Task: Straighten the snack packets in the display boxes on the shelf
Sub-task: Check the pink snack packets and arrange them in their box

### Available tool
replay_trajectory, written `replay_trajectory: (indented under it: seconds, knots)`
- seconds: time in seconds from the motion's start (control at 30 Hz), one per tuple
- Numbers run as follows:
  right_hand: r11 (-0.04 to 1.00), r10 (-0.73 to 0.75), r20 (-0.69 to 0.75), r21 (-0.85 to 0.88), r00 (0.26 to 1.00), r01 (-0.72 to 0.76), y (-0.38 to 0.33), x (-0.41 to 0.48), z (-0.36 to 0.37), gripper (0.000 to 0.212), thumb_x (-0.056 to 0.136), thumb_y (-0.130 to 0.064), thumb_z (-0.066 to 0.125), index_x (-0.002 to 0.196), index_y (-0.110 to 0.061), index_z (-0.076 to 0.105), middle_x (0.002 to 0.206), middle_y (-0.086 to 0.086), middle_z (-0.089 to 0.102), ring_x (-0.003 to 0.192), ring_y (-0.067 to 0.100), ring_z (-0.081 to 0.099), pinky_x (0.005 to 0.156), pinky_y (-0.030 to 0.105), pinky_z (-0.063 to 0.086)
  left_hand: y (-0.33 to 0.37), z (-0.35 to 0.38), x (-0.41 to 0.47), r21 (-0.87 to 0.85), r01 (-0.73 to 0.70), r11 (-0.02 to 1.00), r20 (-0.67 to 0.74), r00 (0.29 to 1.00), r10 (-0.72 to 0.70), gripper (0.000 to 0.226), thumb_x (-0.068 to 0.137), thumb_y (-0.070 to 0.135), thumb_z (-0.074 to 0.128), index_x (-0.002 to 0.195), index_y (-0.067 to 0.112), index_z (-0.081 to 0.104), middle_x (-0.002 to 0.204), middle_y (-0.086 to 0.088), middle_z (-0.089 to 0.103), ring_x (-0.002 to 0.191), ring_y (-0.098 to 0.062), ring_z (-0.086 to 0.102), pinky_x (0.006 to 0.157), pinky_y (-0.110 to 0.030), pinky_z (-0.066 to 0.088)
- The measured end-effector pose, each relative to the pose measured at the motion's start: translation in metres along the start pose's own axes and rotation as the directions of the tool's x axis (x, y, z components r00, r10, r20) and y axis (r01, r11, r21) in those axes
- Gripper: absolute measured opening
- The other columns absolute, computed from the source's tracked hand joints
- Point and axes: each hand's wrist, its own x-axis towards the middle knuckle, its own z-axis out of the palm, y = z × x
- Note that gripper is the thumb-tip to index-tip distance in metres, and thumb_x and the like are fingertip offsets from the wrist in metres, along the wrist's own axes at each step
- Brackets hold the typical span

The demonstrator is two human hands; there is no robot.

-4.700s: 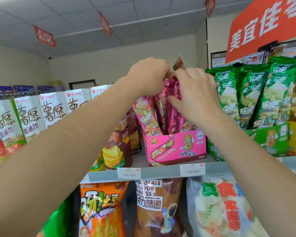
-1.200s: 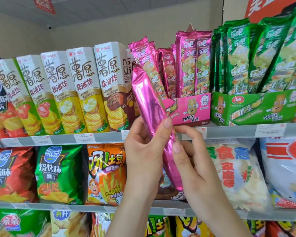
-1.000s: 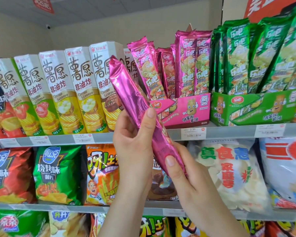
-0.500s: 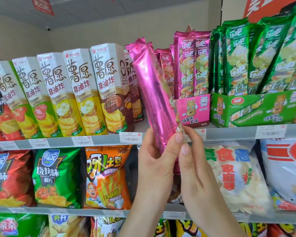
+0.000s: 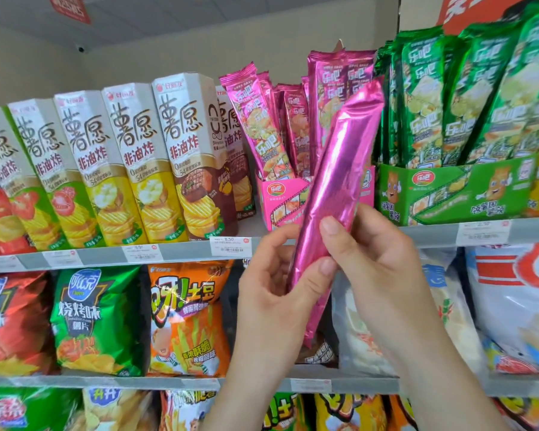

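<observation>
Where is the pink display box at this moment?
In the head view, the pink box stands on the upper shelf, between the brown carton and the green box, behind the held packet.

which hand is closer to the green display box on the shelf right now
Right. The right hand sits just below and left of the green display box; the left hand is farther left and lower. Both hold the pink packet.

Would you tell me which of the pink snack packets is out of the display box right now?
The plain-sided pink packet, held by the left hand and right hand; the other pink packets stand in the pink display box.
</observation>
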Motion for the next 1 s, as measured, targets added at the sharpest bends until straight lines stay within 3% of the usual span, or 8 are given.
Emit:
replay_trajectory:
  seconds: [0.17, 0.3, 0.47, 0.6, 0.7, 0.83, 0.9, 1.0]
  knots:
    - [0.985, -0.033, -0.088, 0.168, 0.996, 0.047, -0.007, 0.004, 0.002, 0.028, 0.091, -0.033, 0.061, 0.097, -0.005, 0.063, 0.084, 0.003, 0.065, 0.077, 0.011, 0.059, 0.069, 0.027, 0.050, -0.002, -0.009, -0.008, 0.027, 0.039, 0.999, 0.056, 0.998, -0.040, 0.040, 0.072, 0.039, 0.078, 0.111, 0.038, 0.067, 0.101, 0.001, 0.073, 0.083, -0.010, 0.068, 0.064, -0.021, 0.056]
    - [0.977, -0.035, -0.095, 0.206, 0.995, 0.054, -0.006, 0.006, 0.001, 0.026, 0.092, -0.038, 0.058, 0.100, -0.015, 0.067, 0.084, -0.003, 0.066, 0.079, 0.009, 0.059, 0.071, 0.028, 0.051, -0.001, -0.013, -0.018, 0.038, 0.039, 0.999, 0.051, 0.998, -0.040, 0.041, 0.069, 0.039, 0.078, 0.110, 0.040, 0.069, 0.102, 0.006, 0.074, 0.087, -0.007, 0.069, 0.069, -0.018, 0.053]
    - [0.981, -0.081, -0.052, 0.175, 0.995, 0.089, -0.009, 0.006, 0.003, 0.023, 0.098, -0.039, 0.049, 0.113, -0.033, 0.065, 0.100, -0.012, 0.069, 0.092, 0.004, 0.064, 0.083, 0.028, 0.053, -0.004, -0.018, -0.029, 0.245, -0.060, 0.968, -0.102, 0.991, 0.087, 0.046, 0.065, 0.043, 0.081, 0.111, 0.040, 0.070, 0.098, 0.002, 0.066, 0.075, -0.022, 0.067, 0.061, -0.041, 0.059]
    - [0.999, -0.029, -0.087, 0.015, 0.996, 0.031, -0.011, 0.001, 0.009, 0.055, 0.080, -0.066, 0.060, 0.129, -0.040, 0.051, 0.124, -0.002, 0.060, 0.112, 0.011, 0.061, 0.095, 0.043, 0.051, -0.009, -0.020, -0.025, 0.586, -0.268, 0.764, -0.133, 0.899, 0.418, 0.051, 0.063, 0.019, 0.084, 0.111, 0.031, 0.070, 0.094, 0.001, 0.054, 0.087, -0.005, 0.059, 0.066, -0.012, 0.051]
    - [0.998, -0.014, -0.154, 0.057, 0.988, 0.023, -0.012, -0.002, 0.010, 0.052, 0.076, -0.039, 0.078, 0.120, -0.027, 0.055, 0.102, -0.010, 0.071, 0.094, 0.004, 0.069, 0.078, 0.023, 0.056, -0.018, -0.021, -0.028, 0.711, -0.414, 0.568, 0.019, 0.819, 0.573, 0.051, 0.063, 0.009, 0.082, 0.109, 0.016, 0.064, 0.096, -0.001, 0.049, 0.094, 0.003, 0.048, 0.078, -0.001, 0.038]
    - [0.953, 0.090, -0.193, 0.303, 0.977, -0.028, -0.014, 0.000, 0.007, 0.038, 0.077, -0.011, 0.077, 0.112, -0.013, 0.060, 0.090, -0.004, 0.073, 0.084, 0.012, 0.069, 0.078, 0.036, 0.056, -0.015, -0.023, -0.030, 0.547, -0.389, 0.742, 0.033, 0.895, 0.445, 0.042, 0.074, 0.049, 0.077, 0.109, 0.031, 0.061, 0.103, 0.007, 0.048, 0.096, -0.003, 0.053, 0.072, -0.006, 0.040]
    - [0.883, 0.128, -0.147, 0.468, 0.981, -0.046, -0.017, 0.000, 0.006, 0.049, 0.071, -0.011, 0.071, 0.117, -0.003, 0.056, 0.094, 0.007, 0.071, 0.087, 0.021, 0.068, 0.088, 0.049, 0.055, -0.010, -0.024, -0.030, 0.347, -0.250, 0.904, -0.046, 0.958, 0.283, 0.037, 0.078, 0.057, 0.070, 0.111, 0.044, 0.057, 0.109, 0.013, 0.053, 0.095, -0.011, 0.059, 0.069, -0.013, 0.047]
    - [0.817, 0.107, -0.039, 0.573, 0.994, -0.065, -0.018, -0.001, 0.006, 0.057, 0.073, -0.005, 0.065, 0.128, 0.000, 0.050, 0.097, 0.010, 0.071, 0.090, 0.023, 0.071, 0.089, 0.048, 0.054, -0.008, -0.020, -0.031, 0.162, -0.053, 0.985, 0.006, 0.999, 0.052, 0.036, 0.083, 0.059, 0.062, 0.117, 0.048, 0.055, 0.116, 0.012, 0.064, 0.101, -0.010, 0.065, 0.076, -0.028, 0.055]
